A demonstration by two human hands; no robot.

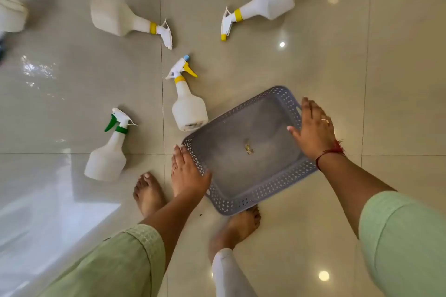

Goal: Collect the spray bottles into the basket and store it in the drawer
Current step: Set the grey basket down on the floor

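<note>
— Where is the basket (246, 152)?
— Near the feet (148, 194), between both hands. The left hand (189, 173) lies flat on its left end, the right hand (313, 128) flat on its right end, fingers (179, 155) straight and released.
— And the bottles?
— All on the floor (362, 67): the green-trigger bottle (108, 152) at left, the yellow-trigger bottle (188, 103) just beside the basket, then the far left bottle (120, 18) and the far right bottle (265, 0).

A: Floor (337, 55) finish?
B: Polished tile, high gloss, mirrors the lights.
A: Basket (265, 190)?
B: Grey plastic, perforated walls, smooth satin base.
A: Spray bottle (189, 108) just beside the basket?
B: Milky matt plastic body, smooth coloured plastic trigger. Sleeve (125, 260) near the basket: pale green woven cloth, fine checked texture.
</note>
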